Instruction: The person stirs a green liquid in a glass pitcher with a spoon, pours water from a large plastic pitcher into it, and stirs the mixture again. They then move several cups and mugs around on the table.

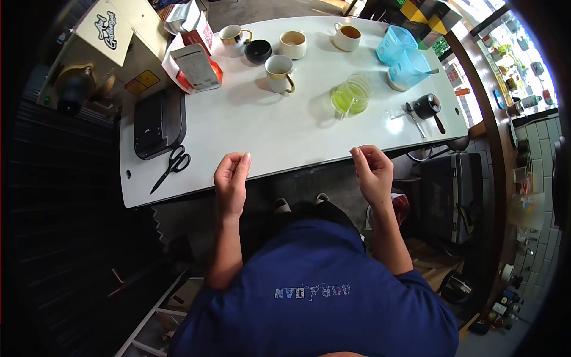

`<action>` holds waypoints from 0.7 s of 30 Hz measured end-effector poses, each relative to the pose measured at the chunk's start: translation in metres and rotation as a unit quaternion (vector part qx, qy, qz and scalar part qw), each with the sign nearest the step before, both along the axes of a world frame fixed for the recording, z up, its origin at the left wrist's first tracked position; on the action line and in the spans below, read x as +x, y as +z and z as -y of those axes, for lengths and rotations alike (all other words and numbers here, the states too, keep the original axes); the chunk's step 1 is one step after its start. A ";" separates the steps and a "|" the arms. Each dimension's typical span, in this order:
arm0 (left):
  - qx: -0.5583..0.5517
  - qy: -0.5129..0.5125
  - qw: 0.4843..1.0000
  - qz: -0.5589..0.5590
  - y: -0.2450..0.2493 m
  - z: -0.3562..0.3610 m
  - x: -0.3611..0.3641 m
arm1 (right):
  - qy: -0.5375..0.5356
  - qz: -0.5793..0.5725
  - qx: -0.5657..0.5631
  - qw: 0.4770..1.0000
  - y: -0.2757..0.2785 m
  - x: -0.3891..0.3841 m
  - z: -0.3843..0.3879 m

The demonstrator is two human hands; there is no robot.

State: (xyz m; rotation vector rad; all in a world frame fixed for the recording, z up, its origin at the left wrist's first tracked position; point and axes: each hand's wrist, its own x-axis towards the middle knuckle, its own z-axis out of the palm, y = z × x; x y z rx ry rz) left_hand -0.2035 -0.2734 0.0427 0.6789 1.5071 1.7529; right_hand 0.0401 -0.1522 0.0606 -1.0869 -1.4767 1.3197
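My left hand (230,181) hovers at the near edge of the white table (262,131), fingers curled loosely, holding nothing. My right hand (372,171) hangs at the same edge further right, fingers also bent and empty. Nearest ahead of my right hand is a glass pitcher of green liquid (350,95). A white mug with a gold handle (279,74) stands beyond, between the two hands. Black scissors (172,166) lie left of my left hand.
At the far edge stand a black bowl (258,51), several cups (292,44), two blue measuring jugs (403,58), a red and white carton (196,66). A black scale (157,122) sits left, a small black pot (428,107) and spoon right. A grey case (455,196) stands on the floor.
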 end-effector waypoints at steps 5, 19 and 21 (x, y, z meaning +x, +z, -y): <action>0.001 0.023 1.000 -0.003 -0.001 0.001 -0.002 | 0.019 0.019 0.014 1.000 -0.004 -0.008 -0.014; -0.017 0.031 0.999 -0.022 -0.003 -0.094 0.048 | 0.165 0.119 0.056 0.977 0.001 0.024 -0.119; -0.012 0.026 0.999 -0.022 0.004 -0.110 0.059 | 0.170 0.127 0.053 0.976 -0.002 0.031 -0.131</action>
